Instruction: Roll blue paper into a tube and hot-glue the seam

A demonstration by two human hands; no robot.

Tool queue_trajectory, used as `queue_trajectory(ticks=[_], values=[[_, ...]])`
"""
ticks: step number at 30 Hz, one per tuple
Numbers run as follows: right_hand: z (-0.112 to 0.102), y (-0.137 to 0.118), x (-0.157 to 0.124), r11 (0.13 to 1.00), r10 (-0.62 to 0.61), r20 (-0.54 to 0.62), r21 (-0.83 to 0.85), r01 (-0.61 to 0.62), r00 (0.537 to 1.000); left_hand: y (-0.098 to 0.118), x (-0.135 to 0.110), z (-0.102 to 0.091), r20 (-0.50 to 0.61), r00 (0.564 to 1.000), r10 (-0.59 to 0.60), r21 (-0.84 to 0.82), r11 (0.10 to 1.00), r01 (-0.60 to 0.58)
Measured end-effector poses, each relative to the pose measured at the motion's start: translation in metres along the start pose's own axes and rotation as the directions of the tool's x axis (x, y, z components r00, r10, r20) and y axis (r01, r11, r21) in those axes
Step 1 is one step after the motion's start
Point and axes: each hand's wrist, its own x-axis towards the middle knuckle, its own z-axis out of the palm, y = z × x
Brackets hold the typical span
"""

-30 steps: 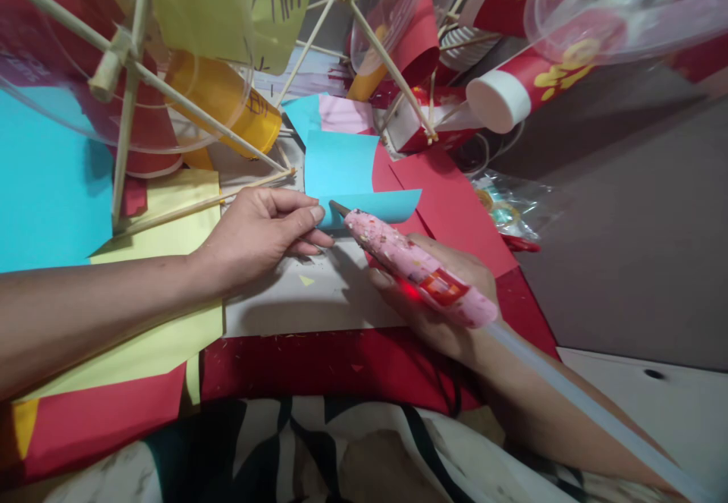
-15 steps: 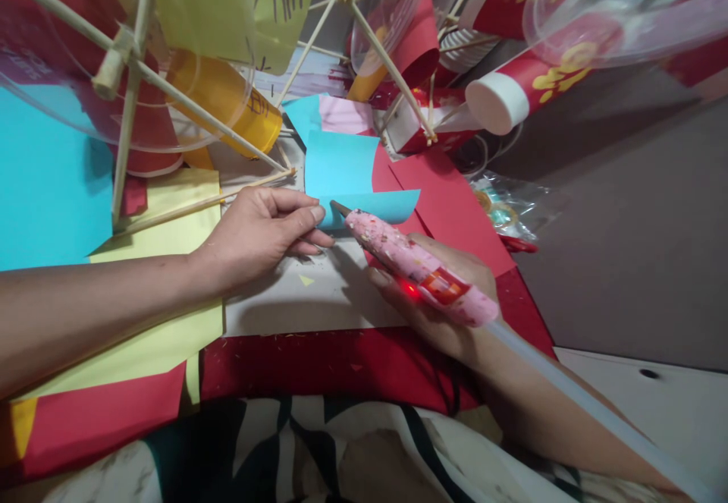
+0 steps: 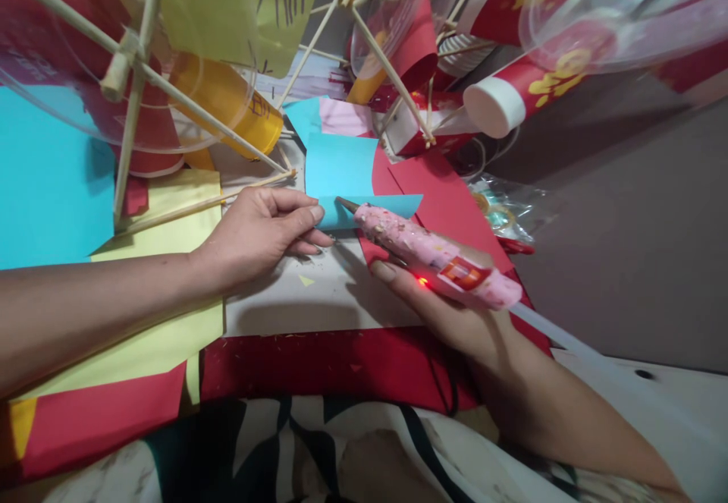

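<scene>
My left hand (image 3: 258, 231) pinches the left end of a folded strip of blue paper (image 3: 341, 173) that lies on a grey board (image 3: 318, 302). In my right hand (image 3: 444, 302) is a pink glue gun (image 3: 432, 253), gripped around its body, with a red light glowing on it. Its metal tip rests on the blue fold, just right of my left thumb. A clear glue stick (image 3: 569, 336) juts out of the gun's back end.
Bamboo stick frames (image 3: 130, 78) and clear plastic domes hang close above the work. Red, yellow and blue paper sheets (image 3: 51, 184), a yellow cup (image 3: 227, 101) and red-and-white cups (image 3: 512, 93) crowd the back. A plastic bag (image 3: 506, 207) lies at right.
The glue gun has shifted right and up along the blue fold, and my right hand has turned so its fingers show more. My left hand stays put.
</scene>
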Motion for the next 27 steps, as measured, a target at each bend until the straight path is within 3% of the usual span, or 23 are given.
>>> queue_trajectory(ticks=[4,10,14,19,23,27], values=[[-0.002,-0.003,0.003,0.979,0.038,0.054,0.196,-0.048,0.998,-0.001,0.0,-0.001,0.008,1.0,0.007,-0.007,1.0,-0.007],[-0.003,0.001,0.004,0.964,0.078,0.159,0.242,-0.115,0.984,-0.002,0.001,-0.001,0.008,1.0,0.004,-0.008,1.0,-0.004],[-0.003,0.01,0.002,0.885,0.131,0.266,0.404,-0.234,0.955,-0.002,0.002,-0.001,0.009,1.0,-0.008,-0.004,1.0,0.008],[-0.004,0.015,0.003,0.791,0.086,0.353,0.544,-0.279,0.932,0.0,0.0,-0.001,0.006,1.0,-0.01,0.009,1.0,0.01],[-0.003,0.012,0.004,0.836,0.098,0.316,0.488,-0.251,0.944,0.0,0.0,-0.001,0.018,1.0,-0.016,0.029,0.999,0.015],[-0.004,0.007,0.005,0.974,0.035,0.14,0.218,-0.066,0.989,0.0,0.002,-0.001,0.059,0.998,-0.026,0.093,0.995,0.02]])
